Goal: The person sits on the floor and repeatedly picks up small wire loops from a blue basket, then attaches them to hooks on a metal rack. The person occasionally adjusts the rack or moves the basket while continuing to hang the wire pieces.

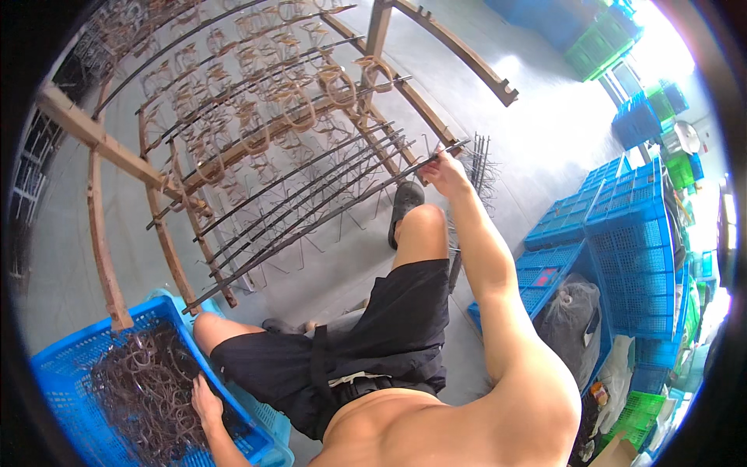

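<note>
My right hand (447, 173) is closed round the far right end of a long dark rod (342, 215) with thin wire hooks hanging from it. This rod lies across the near side of a wooden rack (175, 253), alongside several similar hooked rods. At the lower left, my left hand (205, 401) is inside the right wall of a blue plastic basket (62, 366). Its fingers look stretched out against a tangled heap of dark, glossy curved pieces (144, 389). Whether any piece is between them is hard to make out.
Translucent brown looped pieces (299, 109) hang in rows from rods farther back on the rack. My knees flank the near rod. Blue crates (630, 241) are stacked at the right, beside a clear plastic bag (572, 311). A wooden beam (459, 50) juts out at the upper right.
</note>
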`<action>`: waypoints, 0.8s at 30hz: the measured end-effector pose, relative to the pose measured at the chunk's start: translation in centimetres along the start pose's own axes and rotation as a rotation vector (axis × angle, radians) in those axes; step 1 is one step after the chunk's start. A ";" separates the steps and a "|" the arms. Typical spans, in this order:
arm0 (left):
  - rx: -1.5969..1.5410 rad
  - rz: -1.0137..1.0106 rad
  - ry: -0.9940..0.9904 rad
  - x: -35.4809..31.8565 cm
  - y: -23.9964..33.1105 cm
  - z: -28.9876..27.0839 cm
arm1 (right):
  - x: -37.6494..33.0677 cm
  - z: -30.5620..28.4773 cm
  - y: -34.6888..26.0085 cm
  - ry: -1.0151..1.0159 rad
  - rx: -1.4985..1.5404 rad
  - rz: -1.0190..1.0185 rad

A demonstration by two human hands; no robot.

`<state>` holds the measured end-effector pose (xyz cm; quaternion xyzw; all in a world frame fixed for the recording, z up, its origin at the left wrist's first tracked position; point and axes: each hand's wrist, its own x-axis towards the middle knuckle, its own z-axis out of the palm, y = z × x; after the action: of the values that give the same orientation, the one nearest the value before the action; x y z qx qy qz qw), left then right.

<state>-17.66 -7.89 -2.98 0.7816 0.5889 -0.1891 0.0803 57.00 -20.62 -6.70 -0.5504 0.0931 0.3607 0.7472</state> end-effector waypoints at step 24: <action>-1.956 -0.023 0.369 -4.7 17.5 -10.6 | -35.3 21.7 20.1 -1.059 -0.856 -1.097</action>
<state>0.02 -13.49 6.86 0.3827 0.4966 0.5033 0.5947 13.03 -14.05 5.23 -0.5110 -0.6877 0.1625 0.4894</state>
